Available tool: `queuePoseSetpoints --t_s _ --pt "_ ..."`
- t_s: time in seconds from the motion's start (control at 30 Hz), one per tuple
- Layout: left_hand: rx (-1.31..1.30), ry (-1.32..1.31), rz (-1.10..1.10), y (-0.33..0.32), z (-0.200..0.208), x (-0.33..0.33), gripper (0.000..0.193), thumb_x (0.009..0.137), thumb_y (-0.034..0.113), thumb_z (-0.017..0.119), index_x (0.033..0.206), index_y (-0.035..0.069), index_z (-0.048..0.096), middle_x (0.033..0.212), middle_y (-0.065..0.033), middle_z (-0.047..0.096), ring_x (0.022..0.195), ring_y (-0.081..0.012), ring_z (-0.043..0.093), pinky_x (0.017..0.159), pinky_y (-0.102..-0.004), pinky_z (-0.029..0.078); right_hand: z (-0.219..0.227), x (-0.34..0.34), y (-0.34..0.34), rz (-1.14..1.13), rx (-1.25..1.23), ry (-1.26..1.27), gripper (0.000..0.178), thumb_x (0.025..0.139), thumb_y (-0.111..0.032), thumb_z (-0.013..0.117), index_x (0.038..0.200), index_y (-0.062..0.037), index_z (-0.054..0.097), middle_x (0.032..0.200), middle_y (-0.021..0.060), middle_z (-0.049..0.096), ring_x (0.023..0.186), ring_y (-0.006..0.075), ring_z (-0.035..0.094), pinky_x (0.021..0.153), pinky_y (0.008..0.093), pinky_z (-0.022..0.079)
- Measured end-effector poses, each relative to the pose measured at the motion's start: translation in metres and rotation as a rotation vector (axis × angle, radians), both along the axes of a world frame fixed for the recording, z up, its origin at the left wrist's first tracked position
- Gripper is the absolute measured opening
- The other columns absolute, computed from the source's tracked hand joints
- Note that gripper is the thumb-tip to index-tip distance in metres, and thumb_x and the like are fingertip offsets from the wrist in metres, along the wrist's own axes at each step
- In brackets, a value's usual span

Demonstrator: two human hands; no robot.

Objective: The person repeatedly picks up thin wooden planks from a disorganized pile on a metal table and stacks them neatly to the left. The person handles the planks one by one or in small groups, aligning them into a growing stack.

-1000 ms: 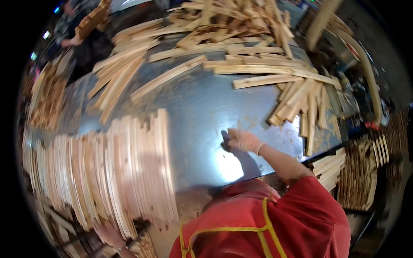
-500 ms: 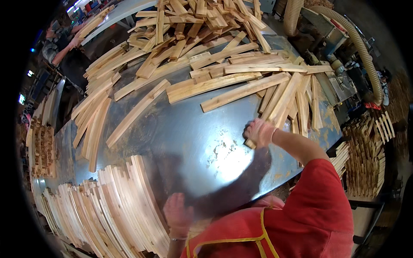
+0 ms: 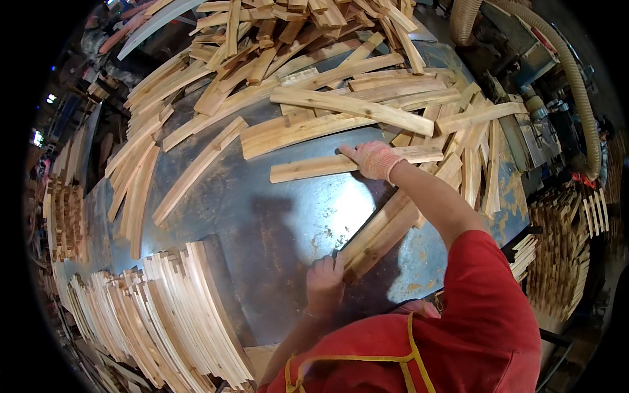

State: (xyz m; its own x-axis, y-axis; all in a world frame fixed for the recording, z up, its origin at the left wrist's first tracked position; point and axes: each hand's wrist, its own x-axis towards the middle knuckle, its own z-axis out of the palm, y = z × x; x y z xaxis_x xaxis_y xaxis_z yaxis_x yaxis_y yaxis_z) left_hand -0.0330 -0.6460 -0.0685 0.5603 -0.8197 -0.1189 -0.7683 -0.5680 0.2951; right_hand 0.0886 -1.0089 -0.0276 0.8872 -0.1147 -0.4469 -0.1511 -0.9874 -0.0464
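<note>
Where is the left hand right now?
In the head view, the left hand is just below centre, at the near end of the slanting boards, right of the tightly packed row of boards.

Loose board pile (image 3: 282, 33) on worktable (image 3: 223, 216), far side; board row (image 3: 180, 314) near left; board pair (image 3: 384, 239) right of row; corrugated hose (image 3: 592, 154) far right.
</note>
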Motion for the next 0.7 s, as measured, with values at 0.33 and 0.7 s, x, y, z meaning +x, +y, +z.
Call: queuePoseSetpoints --t_s 0.33,0.7 --pt "-0.362 0.663 0.741 0.187 0.018 -0.006 0.049 0.1 0.014 0.064 0.148 0.006 0.06 0.113 -0.0086 0.073 0.098 -0.0218 0.069 0.086 -0.0377 0.056 0.064 -0.093 0.133 -0.558 0.936 -0.133 0.088 0.094 -0.052 0.074 0.164 -0.0092 0.043 0.123 0.0213 0.075 0.109 0.0323 0.073 0.096 0.0406 0.057" --pt "0.103 -0.201 0.58 0.313 0.044 -0.087 0.074 0.091 0.034 0.077 0.155 0.005 0.054 0.13 -0.0186 0.071 0.123 -0.0375 0.067 0.108 -0.0483 0.052 -0.014 -0.105 0.475 -0.018 0.955 0.247 0.08 0.102 -0.058 0.06 0.15 0.0057 0.049 0.134 0.0377 0.067 0.127 0.0483 0.066 0.11 0.0511 0.05"
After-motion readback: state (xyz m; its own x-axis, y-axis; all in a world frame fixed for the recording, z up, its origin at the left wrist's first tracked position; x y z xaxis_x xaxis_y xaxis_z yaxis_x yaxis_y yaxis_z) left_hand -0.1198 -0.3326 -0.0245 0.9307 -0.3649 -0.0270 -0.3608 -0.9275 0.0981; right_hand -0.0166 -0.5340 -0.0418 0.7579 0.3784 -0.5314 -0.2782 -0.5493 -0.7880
